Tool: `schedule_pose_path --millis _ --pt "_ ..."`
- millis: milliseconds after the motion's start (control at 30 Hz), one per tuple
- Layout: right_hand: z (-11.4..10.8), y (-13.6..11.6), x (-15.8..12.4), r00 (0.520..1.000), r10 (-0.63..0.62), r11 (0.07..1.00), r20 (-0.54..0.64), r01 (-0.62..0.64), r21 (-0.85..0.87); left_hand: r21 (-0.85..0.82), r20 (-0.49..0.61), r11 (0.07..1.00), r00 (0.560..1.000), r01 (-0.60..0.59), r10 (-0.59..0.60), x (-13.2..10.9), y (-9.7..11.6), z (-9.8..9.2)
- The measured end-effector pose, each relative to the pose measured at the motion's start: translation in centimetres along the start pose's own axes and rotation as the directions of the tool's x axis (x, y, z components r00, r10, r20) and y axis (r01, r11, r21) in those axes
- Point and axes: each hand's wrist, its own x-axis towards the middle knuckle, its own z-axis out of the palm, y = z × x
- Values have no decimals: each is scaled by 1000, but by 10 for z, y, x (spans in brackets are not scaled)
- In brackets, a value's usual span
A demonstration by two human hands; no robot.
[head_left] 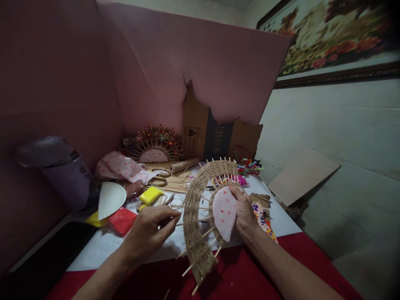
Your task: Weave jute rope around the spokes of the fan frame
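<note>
My right hand (244,210) grips a half-round woven fan (193,208) by its inner panel (223,210), which is covered in pale pink cloth with red dots. Thin wooden sticks radiate from this panel through a wide band of brown twine, their ends poking out past the outer edge. The fan is held tilted above the table, its curve facing left. Beside that outer edge, my left hand (150,229) has thumb and forefinger pinched together close to the stick ends. Whatever lies between those fingertips is too small to make out.
A finished-looking fan (153,155) stands at the back by torn cardboard (195,137). Scissors (161,180) lie on loose sticks. Left are dotted cloth (120,166), yellow (151,194) and red packets (122,221), a white half disc (111,200) and a purple bottle (68,179). Colourful cords (250,167) lie right.
</note>
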Motion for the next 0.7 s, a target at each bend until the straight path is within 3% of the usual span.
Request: schedule_pose_path --millis 267,500,700 --pt "2 -2 0 997 40 999 -61 -39 25 116 24 990 997 -79 76 -1 1 1" --pt "-2 -5 6 997 -14 1000 -79 15 7 183 -62 961 973 -209 223 -1 1 8" --pt "-1 -8 9 996 -34 999 -81 35 17 179 -45 961 974 -213 224 -1 2 10"
